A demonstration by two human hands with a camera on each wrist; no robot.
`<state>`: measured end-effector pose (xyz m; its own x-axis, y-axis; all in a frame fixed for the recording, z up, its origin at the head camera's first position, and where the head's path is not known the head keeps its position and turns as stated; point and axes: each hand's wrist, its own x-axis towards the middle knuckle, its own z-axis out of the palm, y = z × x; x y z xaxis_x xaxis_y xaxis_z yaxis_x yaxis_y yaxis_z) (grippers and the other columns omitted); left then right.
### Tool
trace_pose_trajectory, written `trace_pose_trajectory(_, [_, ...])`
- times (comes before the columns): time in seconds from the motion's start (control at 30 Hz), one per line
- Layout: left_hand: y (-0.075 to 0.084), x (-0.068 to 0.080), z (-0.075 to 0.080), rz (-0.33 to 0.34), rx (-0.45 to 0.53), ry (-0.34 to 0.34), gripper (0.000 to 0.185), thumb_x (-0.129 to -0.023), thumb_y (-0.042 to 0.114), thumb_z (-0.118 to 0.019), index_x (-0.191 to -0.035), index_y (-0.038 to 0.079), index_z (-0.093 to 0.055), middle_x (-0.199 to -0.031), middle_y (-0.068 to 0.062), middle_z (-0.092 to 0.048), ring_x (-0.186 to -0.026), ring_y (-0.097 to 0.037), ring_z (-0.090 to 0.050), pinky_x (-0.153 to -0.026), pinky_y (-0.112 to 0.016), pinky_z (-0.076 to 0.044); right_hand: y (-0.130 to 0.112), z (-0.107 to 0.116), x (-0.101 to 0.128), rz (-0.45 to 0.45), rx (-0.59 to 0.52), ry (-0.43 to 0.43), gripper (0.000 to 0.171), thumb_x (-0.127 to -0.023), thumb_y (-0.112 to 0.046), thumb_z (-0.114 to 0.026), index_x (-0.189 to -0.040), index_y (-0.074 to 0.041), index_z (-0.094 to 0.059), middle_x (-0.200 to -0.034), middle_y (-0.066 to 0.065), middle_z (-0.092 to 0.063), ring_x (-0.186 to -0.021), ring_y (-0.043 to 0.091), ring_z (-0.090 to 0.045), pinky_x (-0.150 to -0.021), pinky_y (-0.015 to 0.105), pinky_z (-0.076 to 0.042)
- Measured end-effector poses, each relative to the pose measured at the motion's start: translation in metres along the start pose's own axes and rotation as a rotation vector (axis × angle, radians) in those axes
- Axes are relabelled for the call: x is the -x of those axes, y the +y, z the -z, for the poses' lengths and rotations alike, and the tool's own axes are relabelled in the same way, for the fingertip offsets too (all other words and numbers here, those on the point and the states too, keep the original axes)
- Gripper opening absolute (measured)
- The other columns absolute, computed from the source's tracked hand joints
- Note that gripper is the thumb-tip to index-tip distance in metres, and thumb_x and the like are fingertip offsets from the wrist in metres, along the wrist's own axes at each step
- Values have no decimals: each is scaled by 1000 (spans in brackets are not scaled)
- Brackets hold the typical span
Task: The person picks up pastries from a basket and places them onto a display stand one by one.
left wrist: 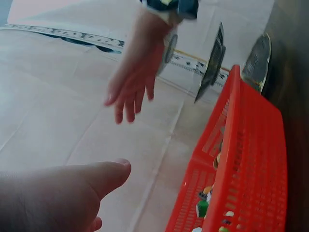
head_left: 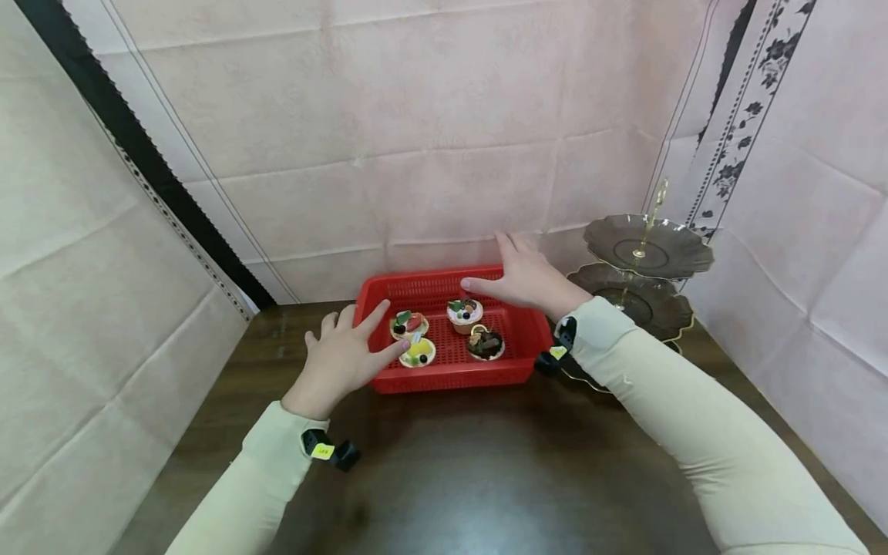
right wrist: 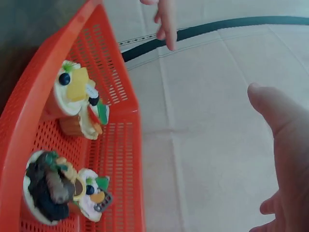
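A red perforated basket [head_left: 444,376] sits on the dark wooden table and holds several small decorated cupcakes [head_left: 465,312]. My left hand [head_left: 350,347] hovers open over the basket's left edge, fingers spread, nearest the yellow-topped cupcake [head_left: 418,353]. My right hand [head_left: 516,274] hovers open above the basket's back right part, holding nothing. The right wrist view shows the basket [right wrist: 120,145] with the chocolate cupcake [right wrist: 46,193] and the yellow-topped one [right wrist: 72,89]. In the left wrist view the basket wall [left wrist: 251,159] and my open right hand [left wrist: 133,79] show.
A two-tier brown glass cake stand [head_left: 641,266] with a gold handle stands right of the basket. Pink cloth walls [head_left: 416,116] close in the back and both sides. The dark table [head_left: 472,478] stretches toward me in front of the basket.
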<state>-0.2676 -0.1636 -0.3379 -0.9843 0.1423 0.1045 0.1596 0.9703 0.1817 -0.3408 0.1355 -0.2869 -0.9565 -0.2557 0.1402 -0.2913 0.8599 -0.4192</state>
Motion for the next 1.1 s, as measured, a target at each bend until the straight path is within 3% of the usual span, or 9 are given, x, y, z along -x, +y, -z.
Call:
trace_pose_trajectory(0.17, [5,12,-16,-8,35,73,86,-85,69,-62,-157,29,-37,-146,-22,-42,-128,-46,-38,-100,-81,-28,-5,-7,-12,-34,-94,5,119,-78,-83,-58,-162,-13,-12,-165,15,-19,-150,35,-24,-117,58,-29])
trace_pose_trajectory(0.37, [6,24,-41,-43,82,201,76,-83,60,-73,-145,21,-54,-129,-16,-51,-112,-38,-45,-96,-64,-42,-3,-21,-26,-35,-183,8,119,-78,-84,-57,-162,-13,-12,-165,14,-21,-150,32,-25,-119,55,-27])
trace_pose_trajectory(0.53, [7,24,-59,-109,103,316,65,-81,55,-78,-133,18,-63,-123,-13,-54,-108,-34,-46,-99,-62,-39,5,-31,-32,-20,-262,37,114,-81,-80,-59,-161,-13,-14,-164,12,-23,-150,29,-25,-120,51,-26])
trace_pose_trajectory(0.67, [2,19,-67,-124,106,387,56,-82,53,-78,-121,13,-68,-115,-12,-55,-105,-32,-47,-95,-57,-40,9,-38,-35,-29,-312,40,111,-81,-79,-60,-161,-15,-17,-164,12,-24,-149,29,-27,-119,53,-28])
trace_pose_trajectory(0.77, [-5,17,-71,-119,127,400,52,-83,53,-77,-114,12,-69,-110,-11,-55,-103,-31,-45,-87,-50,-44,10,-44,-37,-53,-312,25,107,-83,-78,-59,-161,-16,-18,-163,13,-26,-148,31,-29,-118,55,-29])
trace_pose_trajectory(0.93, [-17,15,-78,-161,168,363,47,-81,50,-81,-109,13,-71,-106,-6,-55,-100,-26,-44,-72,-38,-53,15,-56,-42,-89,-308,-1,101,-87,-74,-57,-161,-16,-20,-162,14,-27,-147,31,-30,-118,54,-28])
trace_pose_trajectory(1.1, [-20,12,-84,-227,152,370,41,-80,47,-83,-100,13,-71,-96,-3,-57,-93,-23,-47,-73,-36,-49,24,-66,-45,-120,-343,-12,101,-88,-74,-55,-161,-15,-19,-163,17,-25,-148,33,-29,-118,55,-28])
